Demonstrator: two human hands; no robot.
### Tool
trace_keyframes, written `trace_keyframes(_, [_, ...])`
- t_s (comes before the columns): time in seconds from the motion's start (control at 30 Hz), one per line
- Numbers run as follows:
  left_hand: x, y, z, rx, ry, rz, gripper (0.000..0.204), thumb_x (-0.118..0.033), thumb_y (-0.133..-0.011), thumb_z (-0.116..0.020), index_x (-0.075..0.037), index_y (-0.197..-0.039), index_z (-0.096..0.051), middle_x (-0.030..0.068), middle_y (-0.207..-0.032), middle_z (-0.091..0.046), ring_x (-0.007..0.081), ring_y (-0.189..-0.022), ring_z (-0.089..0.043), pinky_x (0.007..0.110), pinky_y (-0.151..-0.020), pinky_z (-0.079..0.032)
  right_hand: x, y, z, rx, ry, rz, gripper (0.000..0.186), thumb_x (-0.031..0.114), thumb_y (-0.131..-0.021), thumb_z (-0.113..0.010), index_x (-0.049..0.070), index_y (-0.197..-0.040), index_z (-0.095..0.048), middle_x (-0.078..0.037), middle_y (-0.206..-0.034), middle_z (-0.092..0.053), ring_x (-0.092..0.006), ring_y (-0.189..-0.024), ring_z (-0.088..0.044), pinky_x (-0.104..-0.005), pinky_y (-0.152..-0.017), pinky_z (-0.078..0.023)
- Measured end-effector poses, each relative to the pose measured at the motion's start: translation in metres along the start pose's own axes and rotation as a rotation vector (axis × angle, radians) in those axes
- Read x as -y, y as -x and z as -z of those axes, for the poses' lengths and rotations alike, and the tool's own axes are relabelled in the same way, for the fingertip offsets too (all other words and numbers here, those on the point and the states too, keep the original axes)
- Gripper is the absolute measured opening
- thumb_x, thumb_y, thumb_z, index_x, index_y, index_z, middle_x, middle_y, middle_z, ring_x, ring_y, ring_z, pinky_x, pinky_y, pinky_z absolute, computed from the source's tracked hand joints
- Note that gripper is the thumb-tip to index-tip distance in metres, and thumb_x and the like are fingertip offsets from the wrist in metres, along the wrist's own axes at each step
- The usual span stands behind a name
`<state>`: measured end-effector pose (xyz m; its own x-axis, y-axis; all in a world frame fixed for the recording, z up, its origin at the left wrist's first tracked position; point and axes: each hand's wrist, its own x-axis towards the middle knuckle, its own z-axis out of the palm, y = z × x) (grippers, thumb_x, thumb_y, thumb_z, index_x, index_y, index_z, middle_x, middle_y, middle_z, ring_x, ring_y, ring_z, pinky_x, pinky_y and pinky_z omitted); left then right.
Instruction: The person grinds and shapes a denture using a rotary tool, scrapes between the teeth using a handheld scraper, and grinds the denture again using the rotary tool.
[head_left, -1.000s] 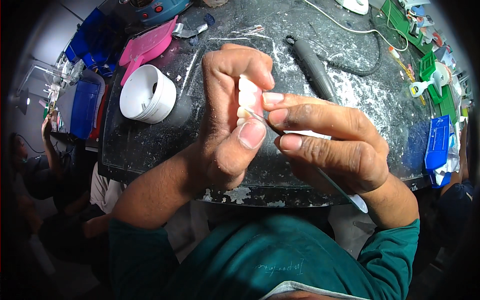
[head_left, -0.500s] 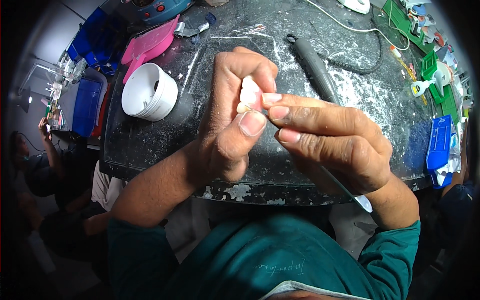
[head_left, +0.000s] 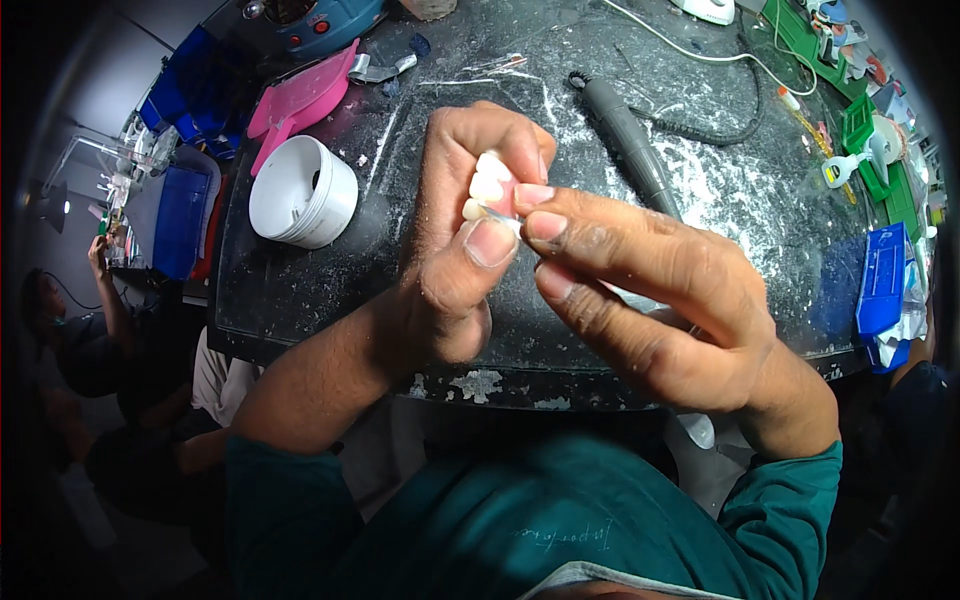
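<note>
"So, item and location?"

"One denture (head_left: 488, 186), pink base, white teeth, held up right of the white tub (head_left: 318, 205), above the surface (head_left: 290, 310)."

"State of grip?"

"My left grip (head_left: 446, 255): clamped on the denture, thumb nearest me, forefinger curled round the far end. My right grip (head_left: 672, 295): fingertips pinched on a thin metal instrument (head_left: 699, 431), its tip at the teeth."

"Handling, as judged?"

"Likely light and stiff, smooth enough to slip, brittle if dropped. Best held by the pink base, sparing tooth edges."
</note>
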<state>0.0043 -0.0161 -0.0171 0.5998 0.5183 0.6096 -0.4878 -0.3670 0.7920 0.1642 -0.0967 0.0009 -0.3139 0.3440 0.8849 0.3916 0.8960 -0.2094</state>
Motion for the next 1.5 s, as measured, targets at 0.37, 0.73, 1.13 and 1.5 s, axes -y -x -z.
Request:
trace_keyframes(0.37, [0.001,-0.002,0.002,0.02,0.042,-0.038,0.038,-0.031,-0.083,-0.051,-0.005,-0.108,-0.039,0.0074,-0.1,-0.042,0.0129,-0.091,-0.039,0.032,-0.088,-0.035,0.0,0.006,-0.004,-0.046,-0.048,0.028,0.031,-0.017,-0.074,-0.068,-0.007,-0.102,-0.058,-0.023,-0.112,-0.058,-0.0432,-0.101,-0.065,-0.0465,-0.084,-0.058])
trace_keyframes(0.73, [0.003,-0.004,0.012,0.13,-0.063,-0.17,0.049,-0.026,-0.074,-0.055,0.0,-0.112,-0.038,0.0114,-0.1,-0.044,0.0149,-0.089,-0.043,0.031,-0.082,-0.04,0.008,0.003,-0.002,-0.072,-0.118,-0.106,0.037,-0.014,-0.072,-0.072,-0.003,-0.105,-0.058,-0.019,-0.11,-0.06,-0.0389,-0.104,-0.065,-0.0448,-0.087,-0.057])
trace_keyframes(1.13, [0.004,-0.005,0.012,0.129,-0.15,-0.218,0.046,-0.025,-0.077,-0.053,-0.001,-0.113,-0.036,0.011,-0.099,-0.043,0.0141,-0.087,-0.042,0.031,-0.083,-0.038,0.008,-0.001,-0.004,-0.082,-0.066,-0.106,0.033,-0.011,-0.075,-0.073,-0.002,-0.103,-0.058,-0.019,-0.107,-0.062,-0.0371,-0.103,-0.067,-0.0429,-0.085,-0.058])
trace_keyframes(1.5, [0.001,-0.01,0.024,0.125,0.455,0.271,0.057,-0.05,-0.092,-0.027,0.002,-0.11,-0.044,0.0127,-0.098,-0.056,0.0193,-0.092,-0.061,0.031,-0.078,-0.052,-0.025,0.0,0.021,-0.037,0.075,-0.035,0.026,-0.013,-0.079,-0.069,-0.005,-0.101,-0.058,-0.019,-0.103,-0.064,-0.0236,-0.097,-0.068,-0.032,-0.08,-0.059])
